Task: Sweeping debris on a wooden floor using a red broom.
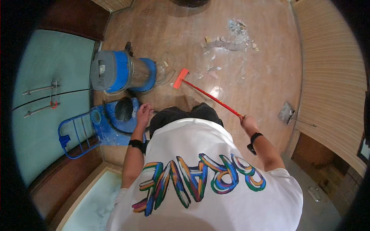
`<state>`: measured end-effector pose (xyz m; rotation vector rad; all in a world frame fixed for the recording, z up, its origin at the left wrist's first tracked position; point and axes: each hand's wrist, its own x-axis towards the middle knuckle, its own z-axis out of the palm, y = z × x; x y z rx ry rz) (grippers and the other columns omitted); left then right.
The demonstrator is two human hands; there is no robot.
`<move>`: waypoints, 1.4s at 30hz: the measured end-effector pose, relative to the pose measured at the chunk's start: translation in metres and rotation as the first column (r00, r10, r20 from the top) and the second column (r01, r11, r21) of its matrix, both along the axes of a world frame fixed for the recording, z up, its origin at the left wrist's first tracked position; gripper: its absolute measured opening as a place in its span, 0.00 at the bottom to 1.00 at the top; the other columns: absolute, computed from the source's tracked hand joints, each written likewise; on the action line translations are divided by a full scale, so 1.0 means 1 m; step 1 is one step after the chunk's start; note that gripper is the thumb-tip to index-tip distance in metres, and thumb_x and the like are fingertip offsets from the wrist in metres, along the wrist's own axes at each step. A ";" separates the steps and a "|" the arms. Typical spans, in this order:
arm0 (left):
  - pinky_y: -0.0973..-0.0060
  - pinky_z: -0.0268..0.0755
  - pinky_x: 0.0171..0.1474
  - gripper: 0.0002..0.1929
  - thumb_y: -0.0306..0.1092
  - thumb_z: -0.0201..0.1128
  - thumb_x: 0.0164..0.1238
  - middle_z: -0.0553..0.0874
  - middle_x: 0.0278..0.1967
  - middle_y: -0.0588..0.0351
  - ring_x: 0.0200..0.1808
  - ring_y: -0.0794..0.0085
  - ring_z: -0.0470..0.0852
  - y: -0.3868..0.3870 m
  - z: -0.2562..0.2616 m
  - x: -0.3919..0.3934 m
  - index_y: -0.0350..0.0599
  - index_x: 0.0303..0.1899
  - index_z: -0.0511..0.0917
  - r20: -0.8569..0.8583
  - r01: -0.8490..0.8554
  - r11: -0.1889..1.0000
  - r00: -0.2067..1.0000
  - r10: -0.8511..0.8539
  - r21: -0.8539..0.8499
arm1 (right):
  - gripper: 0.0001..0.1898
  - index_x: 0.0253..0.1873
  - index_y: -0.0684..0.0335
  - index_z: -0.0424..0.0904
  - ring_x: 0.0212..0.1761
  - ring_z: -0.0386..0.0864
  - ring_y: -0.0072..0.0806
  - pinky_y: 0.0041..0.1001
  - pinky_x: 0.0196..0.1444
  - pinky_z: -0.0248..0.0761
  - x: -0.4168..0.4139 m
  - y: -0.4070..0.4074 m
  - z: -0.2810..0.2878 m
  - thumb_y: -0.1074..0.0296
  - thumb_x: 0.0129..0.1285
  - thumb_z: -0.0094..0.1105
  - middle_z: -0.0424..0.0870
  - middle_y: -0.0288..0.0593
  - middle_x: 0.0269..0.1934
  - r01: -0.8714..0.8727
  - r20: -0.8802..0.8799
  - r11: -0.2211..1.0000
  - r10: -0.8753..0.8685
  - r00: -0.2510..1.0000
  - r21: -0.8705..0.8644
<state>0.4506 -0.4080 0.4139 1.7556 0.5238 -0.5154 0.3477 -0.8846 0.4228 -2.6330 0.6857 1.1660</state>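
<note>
My right hand (249, 124) grips the end of a red pole (214, 98). The pole slants away across the floor to an orange head (181, 78), a broom or squeegee by its shape. My left hand (145, 112) hangs by my left hip, fingers loosely bent, with nothing visible in it. Just left of it is a blue platform trolley (115, 138) bearing a dark rounded object (124, 109) and a black hose. Ahead on the floor lie a heap of pale rubble (239, 29), a dusty grey strip (228, 44) and scattered fragments (213, 74).
A blue and grey drum vacuum cleaner (121, 70) stands ahead left, beside glass doors (69, 63) with bar handles (42, 89). A long-handled dustpan (286, 112) is near the ribbed right wall (329, 72). At the far edge sits a dark round object (190, 2).
</note>
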 end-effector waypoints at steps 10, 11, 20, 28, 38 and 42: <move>0.80 0.67 0.35 0.14 0.40 0.51 0.59 0.77 0.34 0.57 0.33 0.75 0.75 0.012 -0.037 0.005 0.42 0.42 0.69 0.083 -0.005 1.000 0.997 0.008 -0.026 | 0.23 0.35 0.62 0.75 0.33 0.75 0.43 0.37 0.34 0.68 -0.016 -0.056 0.029 0.47 0.56 0.39 0.77 0.51 0.30 0.033 0.049 0.975 -0.023 0.999 -0.219; 0.83 0.66 0.35 0.12 0.36 0.51 0.59 0.77 0.33 0.58 0.33 0.77 0.75 0.017 -0.045 0.004 0.41 0.41 0.70 0.093 -0.023 0.999 0.995 0.025 -0.022 | 0.23 0.33 0.64 0.75 0.31 0.76 0.43 0.37 0.32 0.69 -0.016 -0.054 0.032 0.48 0.56 0.40 0.77 0.52 0.28 0.012 0.088 0.978 0.006 0.996 -0.209; 0.83 0.66 0.34 0.11 0.35 0.50 0.60 0.77 0.32 0.58 0.32 0.78 0.75 -0.028 -0.004 0.037 0.42 0.41 0.69 0.117 0.137 0.989 0.983 -0.141 0.049 | 0.23 0.34 0.62 0.76 0.34 0.75 0.44 0.37 0.36 0.67 -0.022 -0.032 0.043 0.47 0.56 0.39 0.77 0.51 0.30 0.207 0.099 0.971 -0.196 0.976 -0.117; 0.81 0.66 0.34 0.12 0.35 0.50 0.60 0.77 0.33 0.58 0.35 0.76 0.75 -0.027 -0.009 0.098 0.43 0.44 0.69 0.119 0.311 0.950 0.944 -0.308 -0.009 | 0.23 0.34 0.64 0.75 0.34 0.74 0.46 0.38 0.36 0.67 0.013 0.061 -0.012 0.47 0.56 0.39 0.76 0.54 0.31 0.361 0.093 0.932 -0.359 0.929 -0.010; 0.81 0.66 0.34 0.15 0.41 0.48 0.61 0.76 0.36 0.57 0.34 0.77 0.75 -0.025 0.004 0.197 0.43 0.44 0.68 0.081 0.524 0.820 0.850 -0.521 -0.230 | 0.23 0.42 0.63 0.72 0.42 0.72 0.44 0.39 0.42 0.65 -0.056 0.145 -0.004 0.48 0.55 0.42 0.75 0.52 0.39 0.669 -0.127 0.734 -0.680 0.722 -0.118; 0.82 0.66 0.34 0.14 0.40 0.49 0.61 0.76 0.36 0.57 0.34 0.77 0.75 -0.016 -0.025 0.227 0.43 0.44 0.68 0.022 0.642 0.735 0.756 -0.654 -0.218 | 0.24 0.42 0.63 0.72 0.42 0.72 0.44 0.38 0.42 0.66 -0.079 0.197 0.018 0.47 0.55 0.41 0.75 0.52 0.38 0.762 -0.065 0.626 -0.778 0.625 -0.164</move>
